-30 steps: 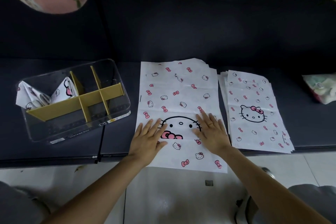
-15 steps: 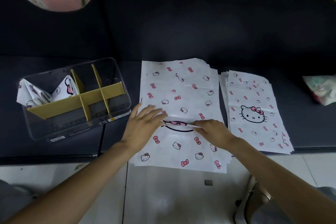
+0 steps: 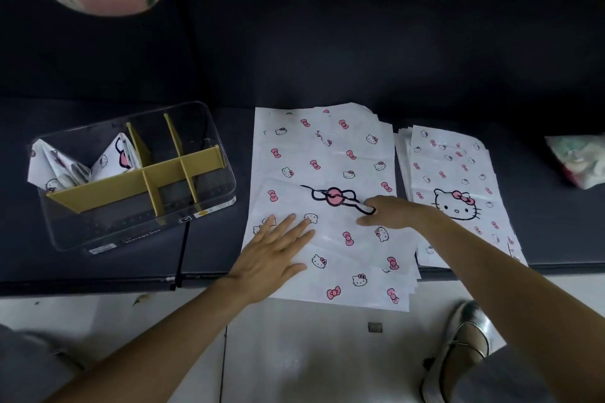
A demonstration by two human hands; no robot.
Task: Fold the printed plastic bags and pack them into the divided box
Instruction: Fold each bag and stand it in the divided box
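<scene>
Top bag (image 3: 327,206) on the stack at the bench's front edge: thin, light, slippery film. Left hand (image 3: 273,253) flat, fingers straight, pinning. Right hand (image 3: 388,211) pinching the folded edge. Best taken there, near the crease.

I see white bags (image 3: 322,154) printed with pink bows and small cat faces. The clear box (image 3: 209,206) on the left has mustard-yellow dividers (image 3: 114,186).

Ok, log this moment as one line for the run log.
step: folding top bag | left hand: flat on bag | right hand: pinching folded edge | box: folded bags in left compartment
</scene>
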